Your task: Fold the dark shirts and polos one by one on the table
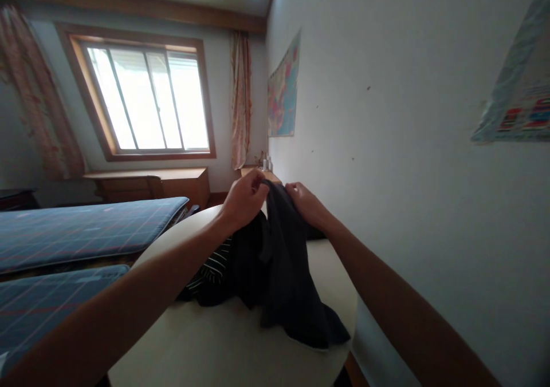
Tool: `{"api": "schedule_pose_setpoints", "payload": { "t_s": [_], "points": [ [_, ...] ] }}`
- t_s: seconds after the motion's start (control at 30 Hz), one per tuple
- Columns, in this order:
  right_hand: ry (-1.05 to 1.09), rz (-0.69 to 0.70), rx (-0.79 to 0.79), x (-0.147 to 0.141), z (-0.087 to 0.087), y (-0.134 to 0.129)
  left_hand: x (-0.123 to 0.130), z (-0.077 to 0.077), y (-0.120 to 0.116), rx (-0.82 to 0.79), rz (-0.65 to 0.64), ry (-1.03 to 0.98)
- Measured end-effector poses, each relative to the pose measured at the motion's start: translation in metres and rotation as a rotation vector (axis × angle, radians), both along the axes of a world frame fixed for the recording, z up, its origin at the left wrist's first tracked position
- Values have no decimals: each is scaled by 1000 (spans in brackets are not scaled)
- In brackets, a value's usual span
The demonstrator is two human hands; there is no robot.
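Both my hands pinch the upper edge of a dark garment (287, 261), its exact kind unclear, and hold it up over a round cream table (240, 335). My left hand (247, 199) is closed on its top left corner. Closed on the right side of the same edge is my right hand (306, 202). The cloth hangs in folds, and its lower end rests on the table near the right rim. Behind and left of it lies a heap of black clothing (244, 261), with a white-striped piece (213, 267) showing at its left.
Two blue plaid mattresses (86, 232) are on the left. A white wall (408, 175) with a map (283, 92) runs close along the right. Beneath the window stands a wooden desk (184, 175) with a chair (129, 188). Small bottles (267, 164) stand in the far corner.
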State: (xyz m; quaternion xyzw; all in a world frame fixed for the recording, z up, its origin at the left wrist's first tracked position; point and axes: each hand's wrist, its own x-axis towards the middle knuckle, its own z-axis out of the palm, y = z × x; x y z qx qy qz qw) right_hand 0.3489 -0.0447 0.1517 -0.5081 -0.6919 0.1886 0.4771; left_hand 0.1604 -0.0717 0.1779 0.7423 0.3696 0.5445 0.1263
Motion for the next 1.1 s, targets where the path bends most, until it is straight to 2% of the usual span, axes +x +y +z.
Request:
{"api": "schedule_pose_setpoints", "payload": {
  "t_s": [0.07, 0.1, 0.17, 0.27, 0.33, 0.43, 0.5, 0.57, 0.63, 0.73, 0.8, 0.9, 1.0, 1.1],
  "points": [
    [-98, -79, 92, 4, -5, -8, -3, 10, 4, -26, 56, -186],
    [-126, -42, 113, 5, -9, -13, -4, 15, 5, -50, 69, -255],
    [-163, 190, 75, 5, -18, -24, -7, 25, 7, -99, 66, -341],
    [-235, 599, -86, 3, -35, -34, -11, 38, 8, -105, 39, -388],
    [-290, 698, -141, 1, -45, -33, -16, 47, 9, -87, 20, -420],
    [-221, 619, -145, 3, -44, -24, -26, 56, 11, -119, -38, -435],
    [-5, 496, -131, 6, -31, -18, -33, 56, 11, -149, -77, -401],
    [272, 427, -84, 6, -10, -16, -36, 49, 8, -164, -96, -300],
    [472, 468, 2, 3, 12, -19, -34, 38, 4, -195, -127, -128],
    [573, 470, 97, -11, 38, -27, -23, 22, -2, -312, -244, 129],
    [575, 459, 153, -21, 46, -31, -17, 17, -3, -332, -290, 181],
    [583, 500, 269, -32, 51, -31, -15, 23, 3, -179, -211, 28],
    [564, 546, 353, -40, 54, -29, -24, 42, 10, -7, -69, -208],
    [503, 505, 334, -43, 53, -16, -44, 62, 16, 94, 77, -340]
  ]
}}
